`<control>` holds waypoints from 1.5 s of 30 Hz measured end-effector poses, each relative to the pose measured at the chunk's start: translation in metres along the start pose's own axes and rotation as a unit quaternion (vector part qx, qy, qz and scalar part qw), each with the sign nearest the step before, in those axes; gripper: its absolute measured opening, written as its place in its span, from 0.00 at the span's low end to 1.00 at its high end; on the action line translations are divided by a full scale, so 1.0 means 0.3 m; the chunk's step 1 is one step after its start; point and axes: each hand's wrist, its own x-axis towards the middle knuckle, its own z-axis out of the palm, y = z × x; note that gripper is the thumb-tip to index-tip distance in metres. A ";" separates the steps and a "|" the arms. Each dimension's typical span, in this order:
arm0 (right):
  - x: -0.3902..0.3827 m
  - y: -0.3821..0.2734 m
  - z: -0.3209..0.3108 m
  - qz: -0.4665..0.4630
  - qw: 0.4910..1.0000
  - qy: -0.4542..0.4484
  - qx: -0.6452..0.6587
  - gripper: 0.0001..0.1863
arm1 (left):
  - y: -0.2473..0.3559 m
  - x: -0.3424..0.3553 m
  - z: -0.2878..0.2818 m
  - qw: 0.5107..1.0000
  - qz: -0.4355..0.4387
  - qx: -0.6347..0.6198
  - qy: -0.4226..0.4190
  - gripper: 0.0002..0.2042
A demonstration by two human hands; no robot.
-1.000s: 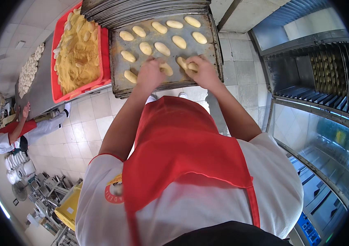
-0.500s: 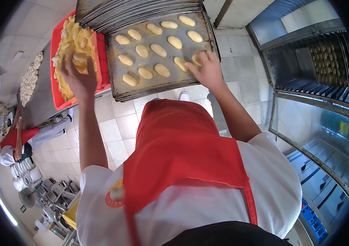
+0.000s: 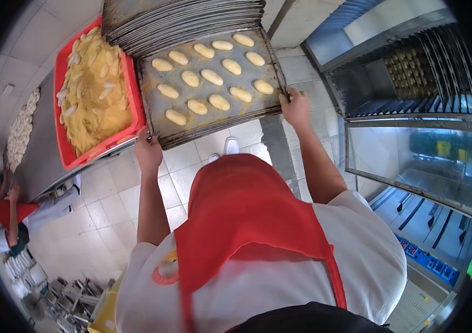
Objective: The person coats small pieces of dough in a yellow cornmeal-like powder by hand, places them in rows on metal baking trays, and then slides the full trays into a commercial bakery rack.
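My left hand (image 3: 148,150) is closed on the near left corner of the top baking tray (image 3: 247,76). At its near right corner my right hand (image 3: 295,108) grips the same tray, fingers curled over the rim. Several oval dough pieces (image 3: 211,77), coated pale yellow, lie on it in loose rows, apart from one another. Left of the tray stands a red plastic crate (image 3: 137,89), filled with yellow crumbs (image 3: 97,125) and some paler dough pieces (image 3: 108,90). Under my hands the tray rests on a stack of more trays.
Behind is a tall stack of dark trays (image 3: 186,28). To the right stands an open metal cabinet (image 3: 352,83) with loaded racks, its glass door (image 3: 413,147) swung outward. A co-worker (image 3: 11,213) stands far left by a metal table (image 3: 41,147) with a dough heap (image 3: 22,125).
My left hand has left the crate and taken the tray's left corner. My right hand has let go of a dough piece, now on the tray, and moved to the right corner.
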 end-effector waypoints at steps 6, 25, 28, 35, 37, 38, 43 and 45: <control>-0.001 0.026 -0.051 0.150 0.966 -0.099 0.188 0.20 | 0.018 0.039 -0.124 0.917 -0.245 -0.276 -0.149 0.18; -0.258 0.712 -0.533 0.236 0.622 -0.094 0.741 0.16 | 0.928 -0.405 0.311 0.812 0.027 -0.466 -0.351 0.26; -0.245 0.905 -0.620 0.272 0.613 -0.040 0.740 0.15 | 1.152 -0.414 0.543 0.805 0.047 -0.461 -0.370 0.25; -0.130 1.437 -0.540 0.404 0.542 -0.002 0.737 0.13 | 1.452 -0.197 1.201 0.791 0.114 -0.372 -0.473 0.24; -0.084 1.567 -0.418 0.429 0.505 0.013 0.749 0.15 | 1.517 -0.135 1.395 0.790 0.133 -0.355 -0.481 0.24; -0.052 1.632 -0.369 0.439 0.488 0.023 0.754 0.15 | 1.544 -0.102 1.517 0.786 0.143 -0.375 -0.471 0.24; 0.105 1.900 -0.111 0.486 0.423 0.087 0.760 0.19 | 1.699 0.094 1.967 0.794 0.217 -0.292 -0.488 0.21; 0.138 1.910 -0.032 0.510 0.403 0.106 0.753 0.19 | 1.692 0.172 2.062 0.794 0.232 -0.269 -0.494 0.21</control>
